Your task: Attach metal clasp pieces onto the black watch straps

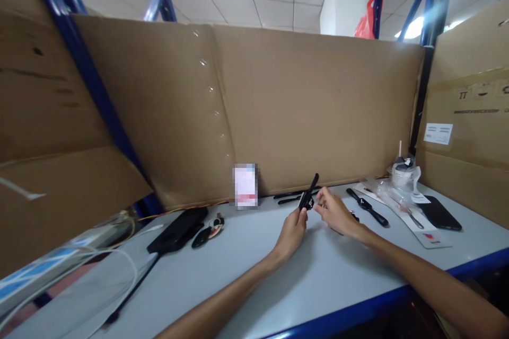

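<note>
1. Currently, a black gadget (307,198) is held up off the table (254,270), in front of the cardboard (318,106); its thin end is pointed upward.
2. Its lower end is pinched between thumb and fingers of the left hand (291,230).
3. The right hand (334,212) is kept at its right side, fingers bent; whether anything is gripped or touched there cannot be told.
4. Done, as far as seen: gadget picked up and steadied for close handling.
5. Apparently mid-work: nothing is seen to be finished, and whether any part is joined or freed cannot be made out.
6. Left lying, unheld: black strips (287,201) behind the gadget, a black band (368,206) right of the right hand, a card packet (426,235) beyond that.
7. How much remains cannot be judged from this view.
</note>
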### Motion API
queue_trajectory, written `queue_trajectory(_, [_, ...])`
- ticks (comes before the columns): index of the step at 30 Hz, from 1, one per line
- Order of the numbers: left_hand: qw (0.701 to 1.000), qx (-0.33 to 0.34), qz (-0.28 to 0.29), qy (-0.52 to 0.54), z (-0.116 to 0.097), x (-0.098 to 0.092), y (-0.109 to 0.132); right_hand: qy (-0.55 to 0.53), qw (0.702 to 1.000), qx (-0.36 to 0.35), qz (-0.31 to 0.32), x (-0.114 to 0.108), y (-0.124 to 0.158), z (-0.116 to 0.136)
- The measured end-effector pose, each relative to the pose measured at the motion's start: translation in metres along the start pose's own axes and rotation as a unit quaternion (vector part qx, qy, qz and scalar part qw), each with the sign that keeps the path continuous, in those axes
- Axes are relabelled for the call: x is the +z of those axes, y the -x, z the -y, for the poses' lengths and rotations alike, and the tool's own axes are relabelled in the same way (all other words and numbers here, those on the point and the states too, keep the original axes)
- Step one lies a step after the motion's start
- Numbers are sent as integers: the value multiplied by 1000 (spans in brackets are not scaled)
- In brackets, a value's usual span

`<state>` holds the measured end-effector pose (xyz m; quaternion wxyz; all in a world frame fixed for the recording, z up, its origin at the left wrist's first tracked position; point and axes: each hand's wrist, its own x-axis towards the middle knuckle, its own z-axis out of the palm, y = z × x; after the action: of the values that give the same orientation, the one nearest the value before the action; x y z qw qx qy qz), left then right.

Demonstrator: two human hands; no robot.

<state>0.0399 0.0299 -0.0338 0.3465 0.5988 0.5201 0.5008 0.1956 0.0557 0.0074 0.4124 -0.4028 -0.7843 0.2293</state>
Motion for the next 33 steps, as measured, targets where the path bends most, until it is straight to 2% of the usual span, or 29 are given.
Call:
queue_trajectory(5, [993,56,-9,-101,0,-19,17,30,997,-30,57,10,4,2])
queue_trajectory(9, [979,66,6,-192,-4,-24,29,97,993,-13,74,16,11,5])
queue_trajectory(14, [958,69,7,-278,-9,-24,28,189,979,33,76,15,16,11])
queue_trajectory(21, [954,22,21,-297,-13,-19,22,196,974,71,85,14,15,11])
queue_trajectory(28, [937,46,48,-342,-8,-17,16,247,962,76,93,15,13,9])
queue_trajectory(33, [935,23,40,-352,-8,-17,19,253,958,70,114,11,14,13])
